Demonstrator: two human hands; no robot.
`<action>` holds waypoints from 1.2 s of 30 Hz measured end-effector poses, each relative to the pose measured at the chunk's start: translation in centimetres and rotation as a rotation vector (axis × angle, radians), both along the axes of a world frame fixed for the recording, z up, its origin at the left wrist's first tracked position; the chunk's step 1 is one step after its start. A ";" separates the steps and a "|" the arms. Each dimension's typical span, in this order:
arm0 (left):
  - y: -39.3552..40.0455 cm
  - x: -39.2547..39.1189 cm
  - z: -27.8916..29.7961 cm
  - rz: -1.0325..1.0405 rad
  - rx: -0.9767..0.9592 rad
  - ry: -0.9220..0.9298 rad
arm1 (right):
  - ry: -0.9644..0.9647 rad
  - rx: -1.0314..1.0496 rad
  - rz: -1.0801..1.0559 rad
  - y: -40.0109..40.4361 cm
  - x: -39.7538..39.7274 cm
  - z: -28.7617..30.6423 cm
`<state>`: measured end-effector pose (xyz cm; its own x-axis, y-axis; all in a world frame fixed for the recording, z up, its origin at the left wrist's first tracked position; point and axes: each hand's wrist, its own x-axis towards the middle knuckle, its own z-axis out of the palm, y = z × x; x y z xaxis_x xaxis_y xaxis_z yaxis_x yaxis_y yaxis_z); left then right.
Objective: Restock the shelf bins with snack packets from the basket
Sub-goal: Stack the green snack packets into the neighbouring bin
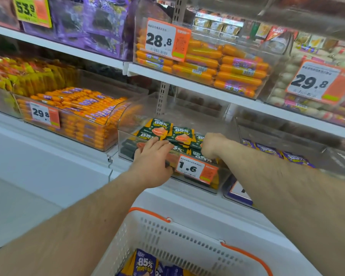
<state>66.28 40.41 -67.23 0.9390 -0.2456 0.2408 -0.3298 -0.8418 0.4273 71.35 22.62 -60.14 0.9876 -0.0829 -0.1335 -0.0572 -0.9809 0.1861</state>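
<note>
A clear shelf bin [127, 142] with a 1.6 price tag [195, 169] holds a heap of green-and-yellow "85%" snack packets [173, 133]. My left hand [152, 159] lies over the bin's front edge, its fingers stretched flat on the packets. Inside the bin to the right, my right hand [212, 145] has its fingers curled down into the green packets; whether it grips one is hidden. Below, a white basket [167, 242] with orange handles holds purple "85%" packets [145, 264].
Purple packets [275, 151] fill the bin to the right. Left of the green bin stands a bin of orange sausage sticks [82, 108] tagged 29.8. Upper shelves carry orange sausages [223, 66] tagged 28.8, purple bags and mixed snacks. A white ledge [48, 170] runs below the bins.
</note>
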 end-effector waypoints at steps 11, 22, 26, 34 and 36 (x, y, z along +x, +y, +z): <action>-0.8 -0.1 -0.3 0.031 -0.011 -0.039 | 0.172 0.217 0.162 -0.1 -0.3 -1.6; -1.9 -1.3 -1.3 -0.182 -0.230 -0.389 | -0.224 0.377 0.072 -1.1 -0.8 -3.1; -2.6 -2.2 -2.4 -0.303 0.009 0.036 | -1.007 0.387 0.573 -1.2 -3.1 -5.2; -3.3 -4.0 -7.0 -0.496 0.750 0.692 | -0.349 0.478 0.532 -2.3 -11.1 -20.7; -3.7 -4.2 -8.1 -0.514 0.765 0.650 | 0.047 0.372 0.388 -3.4 -12.0 -24.7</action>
